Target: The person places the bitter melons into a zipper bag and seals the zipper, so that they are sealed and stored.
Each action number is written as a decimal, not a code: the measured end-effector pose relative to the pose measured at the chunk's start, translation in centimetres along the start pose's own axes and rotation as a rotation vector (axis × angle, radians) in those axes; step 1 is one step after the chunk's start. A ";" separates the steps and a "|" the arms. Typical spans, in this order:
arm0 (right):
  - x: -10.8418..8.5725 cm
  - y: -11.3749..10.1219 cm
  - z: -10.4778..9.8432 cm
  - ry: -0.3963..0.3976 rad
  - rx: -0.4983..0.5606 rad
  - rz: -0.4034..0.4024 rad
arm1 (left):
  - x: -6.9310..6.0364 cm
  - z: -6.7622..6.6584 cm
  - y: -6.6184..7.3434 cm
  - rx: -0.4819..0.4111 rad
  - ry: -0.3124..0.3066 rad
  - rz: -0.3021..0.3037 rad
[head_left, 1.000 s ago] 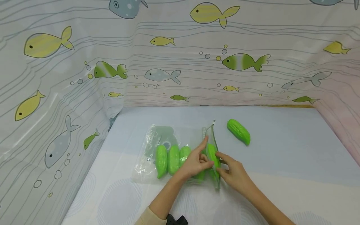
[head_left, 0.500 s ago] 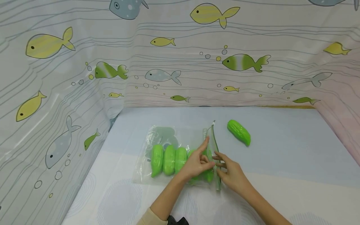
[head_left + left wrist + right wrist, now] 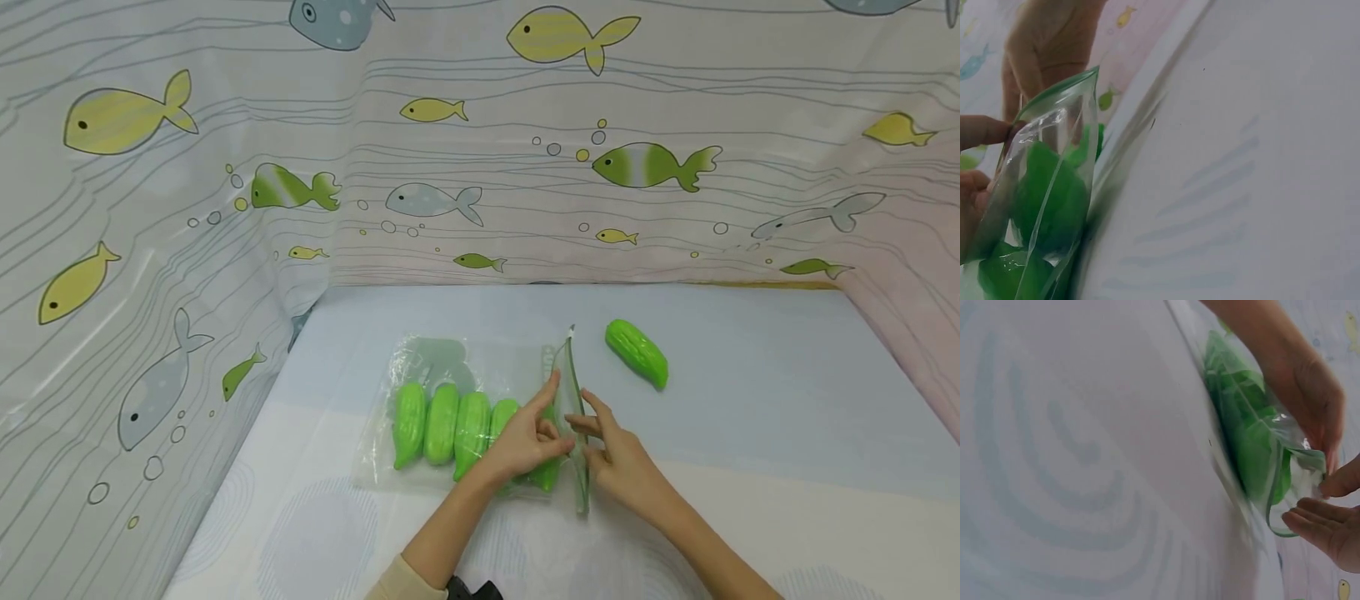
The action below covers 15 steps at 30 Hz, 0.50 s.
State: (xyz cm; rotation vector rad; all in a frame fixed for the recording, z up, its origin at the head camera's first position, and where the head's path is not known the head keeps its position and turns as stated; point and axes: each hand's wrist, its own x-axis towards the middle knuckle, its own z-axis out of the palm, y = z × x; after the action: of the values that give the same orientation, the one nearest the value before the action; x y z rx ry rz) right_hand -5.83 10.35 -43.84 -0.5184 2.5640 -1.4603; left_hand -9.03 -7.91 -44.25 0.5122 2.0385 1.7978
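In the head view, a clear bag with a green-edged mouth lies flat, holding several bright green cucumber-like pieces in a row. The left hand holds the bag near its mouth between thumb and extended index finger, hiding part of the row. At the mouth, on the right, the right hand has its fingers extended, without a green piece. In the right wrist view, the mouth gapes beside the right hand's straight fingers. The left wrist view shows green pieces through the plastic.
A single green piece lies outside the bag, to its right and farther back. Fish-patterned sheets rise behind and at the left of the pale tabletop. A black object shows at the bottom edge.
The green piece by the right hand has gone deeper into the bag, and the row has shifted left. The right hand's fingers have come off that piece; the left hand stays nearly in place.
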 end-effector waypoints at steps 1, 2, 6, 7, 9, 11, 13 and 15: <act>0.1 0.0 -0.2 0.014 -0.006 -0.011 | 0.0 0.0 -0.2 0.007 -0.001 -0.004; 0.1 0.1 -0.5 0.031 -0.012 -0.027 | 0.0 0.0 -0.3 0.013 -0.002 -0.009; 0.4 0.2 -1.5 0.091 -0.023 -0.085 | 0.1 0.1 -0.6 0.018 0.008 -0.007; 0.4 0.2 -1.7 0.103 -0.026 -0.100 | 0.1 0.2 -0.6 0.021 0.008 -0.007; 0.5 0.2 -2.2 0.122 -0.034 -0.127 | 0.2 0.2 -0.6 0.028 0.012 -0.008; 0.6 0.2 -2.6 0.145 -0.037 -0.158 | 0.1 0.2 -0.6 0.032 0.015 -0.011; 0.7 0.2 -3.0 0.165 -0.040 -0.188 | 0.1 0.2 -0.5 0.036 0.016 -0.013; 0.8 0.2 -3.3 0.183 -0.043 -0.214 | 0.1 0.3 -0.5 0.034 0.019 -0.011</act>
State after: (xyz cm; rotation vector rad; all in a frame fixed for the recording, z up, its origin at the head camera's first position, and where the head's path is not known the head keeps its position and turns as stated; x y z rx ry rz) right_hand -7.52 12.77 -42.26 -0.7168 2.7586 -1.5918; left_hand -9.00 -7.71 -44.82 0.4946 2.0837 1.7717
